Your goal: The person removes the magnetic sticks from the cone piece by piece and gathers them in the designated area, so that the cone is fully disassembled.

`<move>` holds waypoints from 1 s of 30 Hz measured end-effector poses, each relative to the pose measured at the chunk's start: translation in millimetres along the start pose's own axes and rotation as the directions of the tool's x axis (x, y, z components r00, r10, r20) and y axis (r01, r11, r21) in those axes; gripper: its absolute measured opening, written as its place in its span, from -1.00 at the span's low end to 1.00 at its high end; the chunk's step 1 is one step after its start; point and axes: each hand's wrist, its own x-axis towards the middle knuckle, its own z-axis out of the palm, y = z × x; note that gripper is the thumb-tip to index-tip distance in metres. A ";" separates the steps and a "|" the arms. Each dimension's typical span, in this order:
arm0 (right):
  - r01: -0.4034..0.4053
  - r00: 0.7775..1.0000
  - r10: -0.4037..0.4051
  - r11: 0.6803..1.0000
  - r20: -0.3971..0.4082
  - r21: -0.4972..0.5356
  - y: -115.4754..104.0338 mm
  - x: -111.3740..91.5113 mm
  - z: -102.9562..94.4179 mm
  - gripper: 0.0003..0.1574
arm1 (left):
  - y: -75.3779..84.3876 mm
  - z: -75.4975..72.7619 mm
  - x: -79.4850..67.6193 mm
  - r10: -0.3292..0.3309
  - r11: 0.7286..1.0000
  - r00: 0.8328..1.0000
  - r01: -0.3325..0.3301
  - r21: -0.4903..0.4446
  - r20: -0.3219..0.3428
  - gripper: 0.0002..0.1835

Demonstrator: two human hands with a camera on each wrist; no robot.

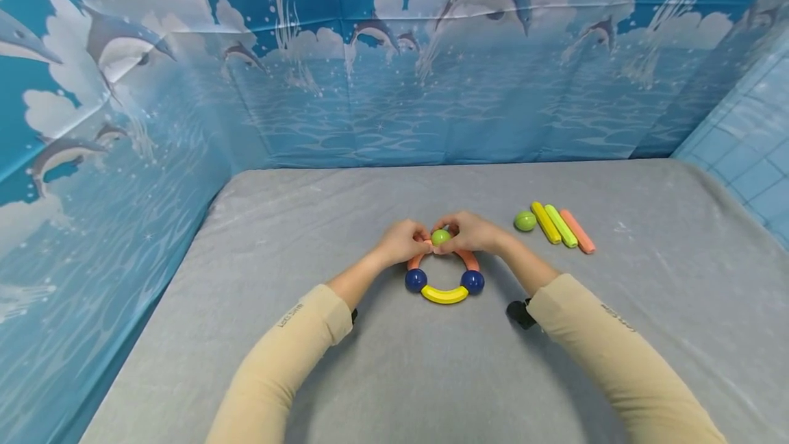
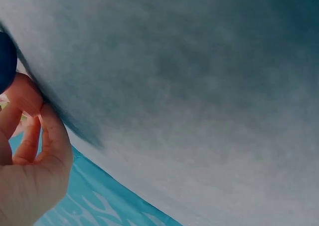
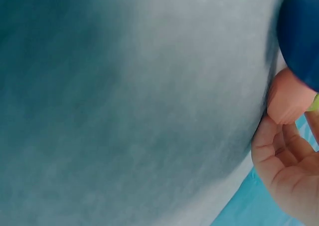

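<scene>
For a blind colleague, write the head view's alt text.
Left hand and right hand pinch a multicoloured ring at a green ball on its far side. To the right lie another green ball and three coloured sticks.

Head view: bright, even light, seemingly from above — soft shadows lie on the grey cloth [image 1: 308, 225] beneath both beige sleeves [image 1: 286, 351], and small pale glints sit on the dark blue balls [image 1: 416, 281]. The dolphin backdrop [image 1: 394, 122] has a faint sheen along its creases and looks stretched toward the frame's edges. Both wrist views are dimmer and teal-tinted — darkest toward one upper corner, the cloth blurry and low in detail.
</scene>
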 end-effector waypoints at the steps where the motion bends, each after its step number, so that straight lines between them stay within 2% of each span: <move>1: -0.001 1.000 0.001 1.000 0.002 -0.001 0.1 -0.1 -0.4 -0.48 | -0.3 -0.1 -0.4 0.003 1.000 1.000 -0.003 -0.012 0.000 -0.88; 9: -0.004 0.999 0.003 1.000 0.035 0.015 2.1 -0.5 -4.0 -0.43 | -2.6 -1.8 -2.6 0.019 0.999 1.000 -0.019 -0.039 0.001 -0.88; 15: -0.025 0.999 0.024 0.999 0.035 0.027 5.1 -6.6 -9.3 -0.41 | -6.2 -5.3 -6.0 -0.031 0.998 0.999 0.032 -0.062 0.005 -0.86; 19: -0.049 0.998 0.046 0.997 0.035 0.064 9.4 -13.1 -14.6 -0.41 | -10.2 -8.9 -12.1 -0.069 0.987 0.998 0.070 -0.143 0.008 -0.85; 24: -0.104 0.994 0.097 0.986 0.056 0.130 13.1 -23.2 -20.4 -0.39 | -12.6 -14.2 -23.2 -0.128 0.955 0.991 0.133 -0.266 0.037 -0.83; 30: -0.182 0.983 0.170 0.959 0.071 0.217 16.3 -40.8 -26.1 -0.34 | -15.2 -20.6 -40.3 -0.227 0.869 0.966 0.257 -0.424 0.121 -0.81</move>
